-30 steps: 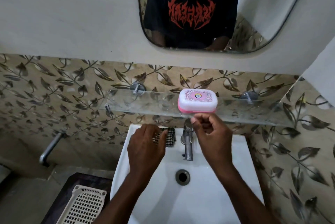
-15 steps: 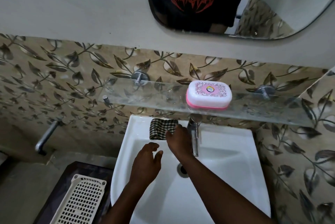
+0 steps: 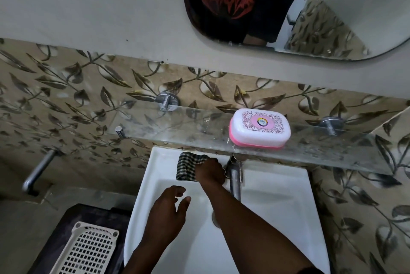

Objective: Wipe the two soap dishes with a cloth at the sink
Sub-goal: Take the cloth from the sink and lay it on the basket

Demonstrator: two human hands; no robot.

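Observation:
A white and pink soap dish point(image 3: 259, 127) with a patterned lid stands shut on the glass shelf point(image 3: 332, 149) above the sink. Only this one soap dish is in view. A dark checked cloth point(image 3: 188, 166) lies on the back left rim of the white sink point(image 3: 277, 196). My right hand point(image 3: 210, 170) reaches across the basin and grips the cloth's right edge, just left of the tap point(image 3: 235, 176). My left hand point(image 3: 170, 211) hovers over the basin's left side, fingers apart, holding nothing.
A mirror point(image 3: 332, 18) hangs on the wall above the shelf. A chrome wall tap point(image 3: 37, 171) sticks out at lower left. A cream perforated basket point(image 3: 86, 249) rests on a dark stool left of the sink. The drain is partly hidden by my right forearm.
My right hand left the shelf edge under the soap dish, crossed to the cloth and took hold of it. My left hand drew back from the cloth toward me.

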